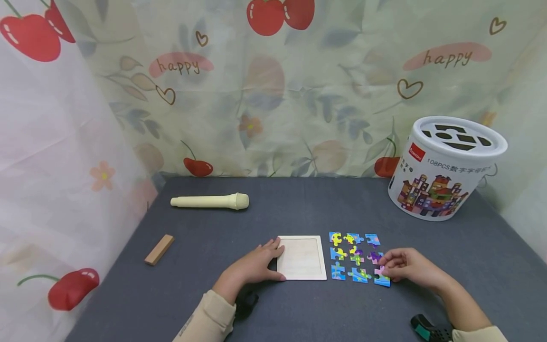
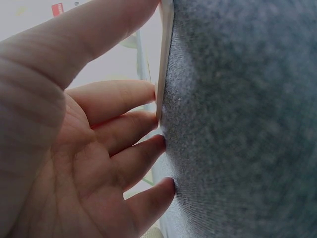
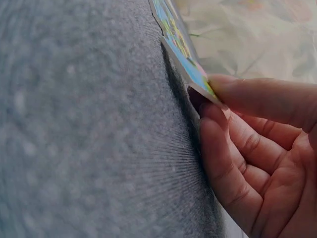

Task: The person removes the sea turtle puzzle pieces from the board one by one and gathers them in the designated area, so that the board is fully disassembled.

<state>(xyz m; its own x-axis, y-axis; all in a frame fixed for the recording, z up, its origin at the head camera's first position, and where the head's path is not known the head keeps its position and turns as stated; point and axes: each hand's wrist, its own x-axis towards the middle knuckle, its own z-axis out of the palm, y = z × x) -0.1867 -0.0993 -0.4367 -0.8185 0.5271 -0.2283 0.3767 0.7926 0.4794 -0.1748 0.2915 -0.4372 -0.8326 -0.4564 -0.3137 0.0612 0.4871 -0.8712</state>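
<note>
A shallow wooden puzzle tray [image 1: 300, 259] with a raised rim lies on the table, its inside bare. Beside its left edge rests my left hand [image 1: 252, 265], fingers extended, thumb at the near corner; in the left wrist view, fingertips [image 2: 148, 92] touch the tray's side. Right of the tray, several colourful jigsaw pieces [image 1: 358, 259] lie spread in rows. With thumb and fingers my right hand [image 1: 412, 268] pinches the near right corner piece [image 1: 381, 281], blue and pink. That jigsaw piece [image 3: 190, 72] is tilted, its held edge raised off the cloth in the right wrist view.
A cream toy microphone [image 1: 209, 202] lies at the back left, with a small wooden block [image 1: 159, 249] nearer on the left. At the back right stands a large white bucket [image 1: 444, 171] with a slotted lid. Printed curtains [image 1: 273, 118] border the dark table [image 1: 278, 209].
</note>
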